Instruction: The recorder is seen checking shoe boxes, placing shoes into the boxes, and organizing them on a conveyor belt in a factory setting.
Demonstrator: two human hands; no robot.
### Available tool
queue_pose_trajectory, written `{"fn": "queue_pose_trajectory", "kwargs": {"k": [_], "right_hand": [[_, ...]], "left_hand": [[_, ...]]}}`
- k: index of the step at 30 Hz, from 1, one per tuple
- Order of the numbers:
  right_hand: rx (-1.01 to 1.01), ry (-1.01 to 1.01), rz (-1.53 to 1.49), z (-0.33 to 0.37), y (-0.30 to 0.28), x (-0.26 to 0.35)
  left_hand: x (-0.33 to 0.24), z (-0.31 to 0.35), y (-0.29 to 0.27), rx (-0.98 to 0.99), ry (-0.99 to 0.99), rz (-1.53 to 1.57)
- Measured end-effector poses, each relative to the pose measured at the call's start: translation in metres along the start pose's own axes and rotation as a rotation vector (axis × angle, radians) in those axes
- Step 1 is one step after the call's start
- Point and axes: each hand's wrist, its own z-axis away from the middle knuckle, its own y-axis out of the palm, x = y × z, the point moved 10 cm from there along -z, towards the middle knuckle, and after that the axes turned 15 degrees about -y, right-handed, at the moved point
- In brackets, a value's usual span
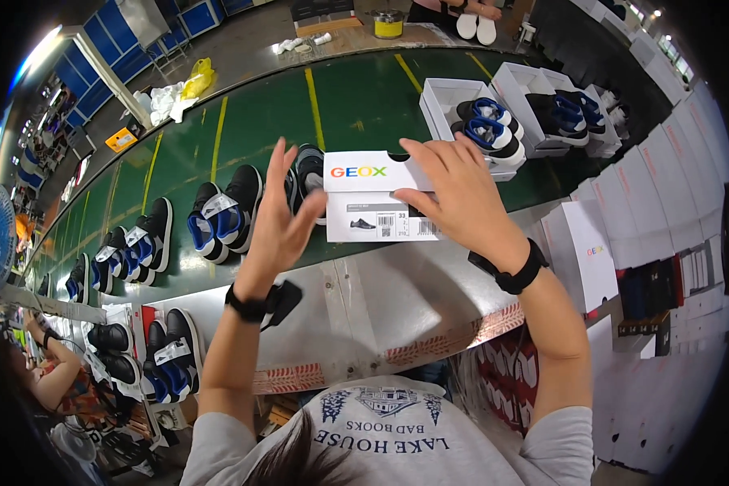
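Note:
A white shoebox (366,215) with a colourful printed end and a label sits at the near edge of the green conveyor belt, its lid on. My right hand (466,193) grips the box's right part, thumb against the end panel and fingers over the top. Just left of the box is my left hand (275,223), fingers apart with nothing in them. Behind it, partly hidden, is a dark shoe (307,170). A pair of dark shoes with blue linings (228,212) lies to the left of that hand.
More pairs of shoes (142,243) line the green belt (356,105) on the left. Open boxes with shoes (482,130) stand at the back right. Stacked white boxes (640,194) rise on the right. A metal ledge (356,296) runs along the near side. Another person's arm (57,368) shows at the left.

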Motion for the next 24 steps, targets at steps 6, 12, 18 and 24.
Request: {"fn": "queue_pose_trajectory", "kwargs": {"k": [6,12,18,24], "right_hand": [[0.115,-0.09,0.184,0.008,0.002,0.006],[-0.088,0.35,0.351,0.054,-0.069,-0.083],[-0.987,0.679,-0.015,0.127,-0.186,-0.08],[-0.91,1.21,-1.281,0.198,-0.053,0.018]], "left_hand": [[0.013,-0.022,0.074,0.141,-0.042,0.346],[-0.009,0.036,0.118,0.412,0.215,-0.346],[0.031,-0.032,0.106,0.143,0.348,-0.375],[0.134,-0.089,0.099,0.106,0.473,-0.674]]}}
